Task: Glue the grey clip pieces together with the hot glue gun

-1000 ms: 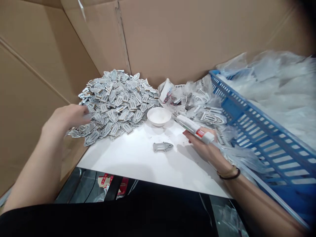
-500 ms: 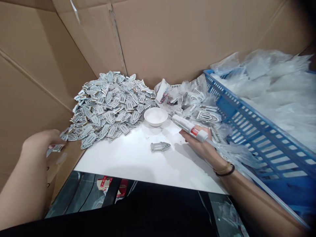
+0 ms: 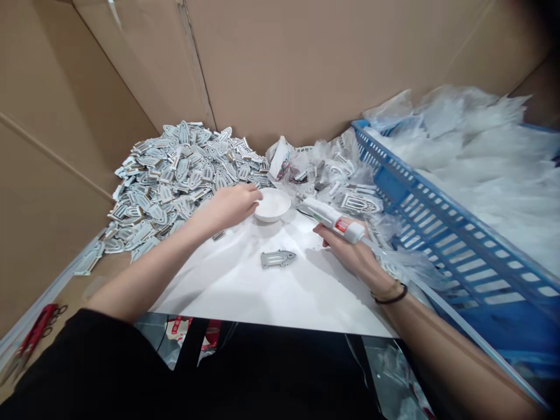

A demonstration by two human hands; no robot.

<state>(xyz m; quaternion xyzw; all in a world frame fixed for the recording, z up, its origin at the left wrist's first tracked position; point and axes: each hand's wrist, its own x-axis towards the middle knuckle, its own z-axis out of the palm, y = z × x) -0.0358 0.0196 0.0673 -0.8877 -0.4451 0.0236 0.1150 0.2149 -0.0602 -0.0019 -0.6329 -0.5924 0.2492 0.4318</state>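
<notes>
My right hand (image 3: 352,248) is wrapped around a white dispensing syringe (image 3: 326,219) with a red label and a thin front tip. A clear hose (image 3: 464,326) runs back from it along my forearm. My left hand (image 3: 236,205) is at the left rim of a small white bowl (image 3: 273,205), fingers curled together; whatever they pinch, if anything, is hidden. The bowl has whitish contents. Below it, a single flat grey metal piece (image 3: 279,258) with a pointed end and slots lies on the white tabletop (image 3: 262,297). The syringe tip points toward the bowl, slightly apart from it.
A large heap of similar grey pieces (image 3: 175,169) is at the left. More pieces in clear plastic bags (image 3: 345,175) lie behind the syringe. A blue crate (image 3: 420,204) of translucent bags stands at the right. Red-handled scissors (image 3: 37,329) lie far left. Cardboard walls (image 3: 315,70) surround the table.
My left hand has moved right, from the heap's left edge to the bowl. The piece it was at now lies at that edge. My right hand keeps the syringe in nearly the same place.
</notes>
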